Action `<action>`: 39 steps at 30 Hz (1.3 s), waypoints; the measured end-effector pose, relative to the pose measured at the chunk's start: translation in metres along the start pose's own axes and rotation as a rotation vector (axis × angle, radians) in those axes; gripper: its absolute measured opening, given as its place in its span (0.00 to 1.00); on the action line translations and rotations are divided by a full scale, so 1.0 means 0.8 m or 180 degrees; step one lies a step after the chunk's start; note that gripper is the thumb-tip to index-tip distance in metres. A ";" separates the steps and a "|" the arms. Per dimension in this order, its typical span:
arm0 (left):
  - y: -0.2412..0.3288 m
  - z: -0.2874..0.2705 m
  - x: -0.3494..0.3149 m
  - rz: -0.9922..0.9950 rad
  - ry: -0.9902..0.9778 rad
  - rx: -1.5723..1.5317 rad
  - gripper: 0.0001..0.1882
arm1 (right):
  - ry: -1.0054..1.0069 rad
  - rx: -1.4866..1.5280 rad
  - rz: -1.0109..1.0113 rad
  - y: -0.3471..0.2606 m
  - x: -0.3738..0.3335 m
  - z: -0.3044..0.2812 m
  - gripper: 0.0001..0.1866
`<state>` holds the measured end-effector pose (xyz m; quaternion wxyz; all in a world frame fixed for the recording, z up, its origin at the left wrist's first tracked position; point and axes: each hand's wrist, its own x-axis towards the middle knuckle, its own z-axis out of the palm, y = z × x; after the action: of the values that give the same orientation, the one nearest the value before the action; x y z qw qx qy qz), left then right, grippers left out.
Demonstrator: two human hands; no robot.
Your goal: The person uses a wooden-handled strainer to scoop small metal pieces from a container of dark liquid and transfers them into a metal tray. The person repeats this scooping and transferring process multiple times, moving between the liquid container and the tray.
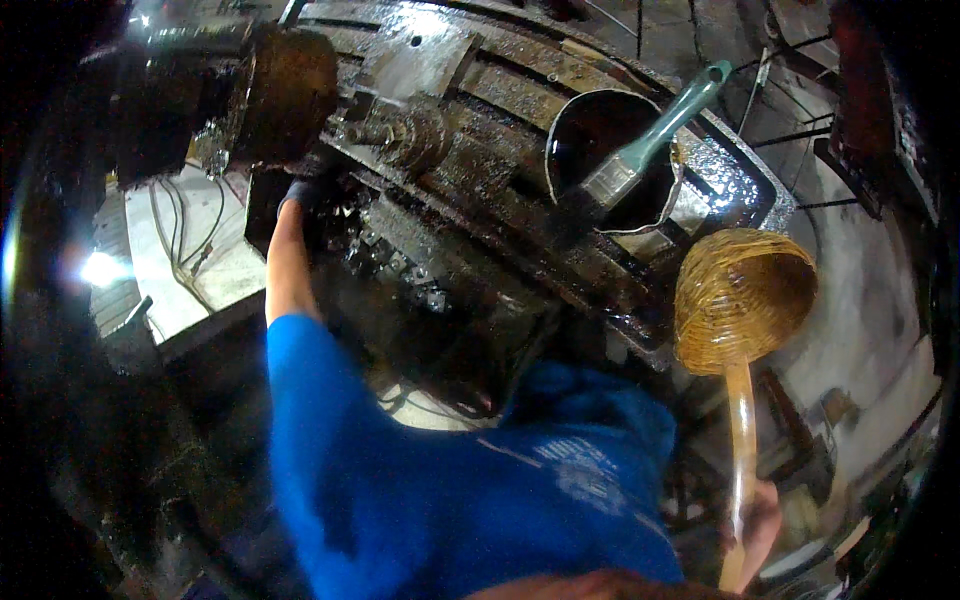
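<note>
In my right hand is the long pale handle of a wicker scoop, fingers wrapped round it at the lower right. The scoop's woven bowl is raised, its hollow facing right. My left arm stretches forward to a dark trough, and my left hand, which looks dark-gloved, is in shadow below a round machine part. Its fingers cannot be made out. Several small shiny metal pieces lie in the trough beside it.
An oily slotted machine table runs across the back. On it stand a round pan with a green-handled brush resting across it, and a flat metal block. Cables lie on a pale surface at the left.
</note>
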<state>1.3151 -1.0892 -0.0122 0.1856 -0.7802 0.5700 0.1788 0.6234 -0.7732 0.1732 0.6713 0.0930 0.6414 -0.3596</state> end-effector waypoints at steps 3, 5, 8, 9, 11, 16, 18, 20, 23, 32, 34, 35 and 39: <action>-0.001 0.006 0.002 -0.0068 0.0045 0.0048 0.23 | 0.0146 0.0002 -0.0009 -0.002 -0.008 0.010 0.11; 0.006 0.003 0.007 -0.0073 0.0112 0.0088 0.23 | 0.0259 0.0040 -0.0021 0.000 -0.012 0.012 0.10; 0.010 0.001 0.013 -0.0136 0.0173 0.0166 0.23 | 0.0482 0.0022 0.0005 -0.004 -0.009 0.029 0.09; 0.011 0.000 0.016 -0.0151 0.0205 0.0195 0.23 | 0.0524 0.0016 0.0002 -0.004 -0.007 0.034 0.08; 0.014 0.002 0.016 -0.0200 0.0231 0.0226 0.24 | 0.0442 -0.0043 0.0035 -0.009 -0.004 0.041 0.07; 0.023 0.002 0.024 -0.0278 0.0338 0.0267 0.24 | 0.0323 -0.0349 0.0298 -0.019 -0.004 0.050 0.07; 0.029 0.001 0.028 -0.0291 0.0365 0.0285 0.24 | -0.0367 -0.0551 0.0661 -0.023 0.006 0.035 0.07; 0.033 0.001 0.031 -0.0311 0.0395 0.0290 0.24 | -0.0470 -0.0385 0.0612 -0.019 0.007 0.032 0.07; 0.038 -0.005 0.034 -0.0323 0.0450 0.0333 0.25 | -0.0229 -0.0497 0.0538 -0.021 0.007 0.050 0.07; 0.037 -0.012 0.028 -0.0435 0.0566 0.0378 0.26 | -0.0649 -0.0562 0.0716 -0.024 0.013 0.048 0.07; 0.037 -0.010 0.022 -0.0476 0.0594 0.0380 0.26 | -0.0623 -0.0652 0.0704 -0.027 0.013 0.054 0.08; 0.039 -0.010 0.021 -0.0499 0.0614 0.0374 0.26 | -0.0604 -0.0693 0.0717 -0.031 0.011 0.061 0.08; 0.038 -0.015 0.001 -0.0665 0.0751 0.0398 0.26 | -0.0543 -0.0646 0.0642 -0.026 0.008 0.058 0.09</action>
<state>1.2873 -1.1045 -0.0050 0.1832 -0.8377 0.5136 0.0298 0.6471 -0.8179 0.1813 0.7620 0.0578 0.6025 -0.2304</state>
